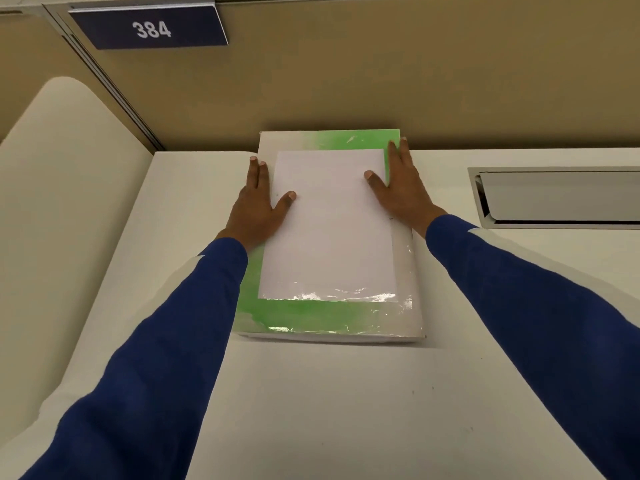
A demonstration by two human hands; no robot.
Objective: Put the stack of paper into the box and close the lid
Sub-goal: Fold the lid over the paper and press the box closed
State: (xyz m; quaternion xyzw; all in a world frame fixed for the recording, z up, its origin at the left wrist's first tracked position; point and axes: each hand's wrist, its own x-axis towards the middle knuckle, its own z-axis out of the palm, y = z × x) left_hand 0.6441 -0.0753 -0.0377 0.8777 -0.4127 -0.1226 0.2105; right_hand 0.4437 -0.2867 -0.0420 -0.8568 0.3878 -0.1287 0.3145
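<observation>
We reach both blue sleeves (166, 334) across the white bench (311, 410) toward a flat green-and-white box (311, 317) lying against the tan partition wall (346, 81). A stack of paper (329, 223) rests on the box's top face, its near edge above the glossy green band, with the box's border showing on all sides. The left hand (258, 206) lies flat at the stack's left edge, fingers (258, 171) spread wide and extended, thumb over the sheet; the right hand (398, 188) mirrors it at the right edge, fingers (398, 157) straight and open, thumb on the paper. Neither hand grips anything; we judge the palms bracket the stack to square it and keep it from sliding. Whether the paper sits on a closed lid or within a shallow open tray we cannot tell, so the task seems to us at an early or middle stage. Right of the box, a metal-framed slot (561, 199) is set into the bench. Left of the box, a rounded cream panel (62, 161) rises beside the bench. Beyond the box, upper left on the wall, a dark plate reads 384 (149, 27).
</observation>
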